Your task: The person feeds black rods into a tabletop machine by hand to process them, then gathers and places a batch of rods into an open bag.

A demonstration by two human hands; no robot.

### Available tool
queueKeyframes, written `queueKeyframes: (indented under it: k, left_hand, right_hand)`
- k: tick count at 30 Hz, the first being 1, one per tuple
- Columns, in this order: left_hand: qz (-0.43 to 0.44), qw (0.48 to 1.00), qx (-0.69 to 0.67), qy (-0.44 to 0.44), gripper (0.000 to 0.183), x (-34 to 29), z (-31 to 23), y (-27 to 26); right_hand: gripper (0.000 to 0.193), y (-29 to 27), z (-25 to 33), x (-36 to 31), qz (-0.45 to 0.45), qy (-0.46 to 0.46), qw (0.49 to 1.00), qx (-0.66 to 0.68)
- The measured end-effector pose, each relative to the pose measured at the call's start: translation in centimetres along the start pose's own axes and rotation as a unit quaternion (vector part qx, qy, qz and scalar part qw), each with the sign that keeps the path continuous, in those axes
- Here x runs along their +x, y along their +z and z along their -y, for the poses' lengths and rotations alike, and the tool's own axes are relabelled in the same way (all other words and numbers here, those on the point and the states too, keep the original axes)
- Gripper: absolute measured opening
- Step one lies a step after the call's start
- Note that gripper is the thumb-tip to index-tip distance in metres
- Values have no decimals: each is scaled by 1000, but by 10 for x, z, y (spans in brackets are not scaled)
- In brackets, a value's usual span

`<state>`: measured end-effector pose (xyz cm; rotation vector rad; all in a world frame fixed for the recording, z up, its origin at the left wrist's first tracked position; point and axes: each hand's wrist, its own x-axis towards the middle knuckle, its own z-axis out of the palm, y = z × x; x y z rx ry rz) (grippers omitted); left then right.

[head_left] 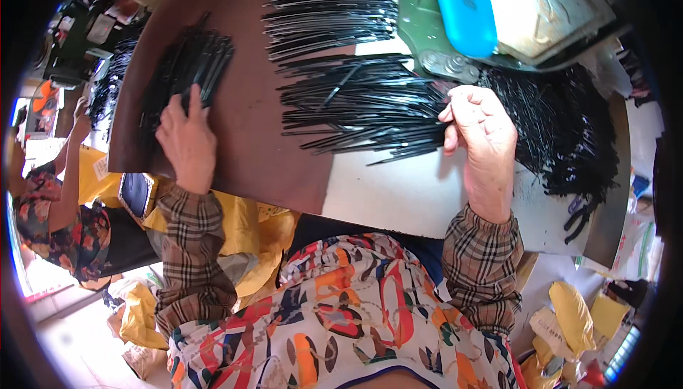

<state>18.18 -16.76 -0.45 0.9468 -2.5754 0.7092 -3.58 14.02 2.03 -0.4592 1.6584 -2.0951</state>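
My left hand (187,140) lies over the near end of a pile of thin black strips (186,65) at the left of the table. Its fingers are stretched out on the strips. Near the middle, more black strips (356,101) lie side by side in a loose row, pointing left and right. At their right ends is my right hand (486,127), thumb and fingertips pinched together. What the pinch holds, if anything, is too small to make out. Beyond the row lies another neat group of black strips (327,12).
A green machine base (420,26) with a bright blue part (466,16) stands at the far right. A heap of black strips (562,119) and black-handled pliers (580,222) lie right. Yellow bags (245,236) sit below the table (277,168). Another person (60,211) is at left.
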Motion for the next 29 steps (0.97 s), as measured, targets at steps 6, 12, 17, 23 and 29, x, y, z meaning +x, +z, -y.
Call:
queueKeyframes:
  k: [6, 12, 17, 23, 29]
  left_hand:
    - [-75, 934, -345, 62, 20, -6, -64, -36]
    - [1, 810, -557, 181, 17, -39, -157, -80]
    - [5, 828, -526, 192, 16, -39, -169, -81]
    - [-18, 824, -522, 221, 19, -35, -176, -89]
    - [248, 663, -704, -58, 30, -49, -189, -88]
  right_hand:
    - [12, -26, -12, -28, 90, -108, 914, -380]
    - [13, -29, -16, -32, 107, -143, 881, -437]
    - [12, -35, -19, -37, 165, -166, 834, -499]
    - [10, -32, -14, -50, 149, -147, 828, -521]
    - [12, -37, -16, -65, 51, -126, 877, -461]
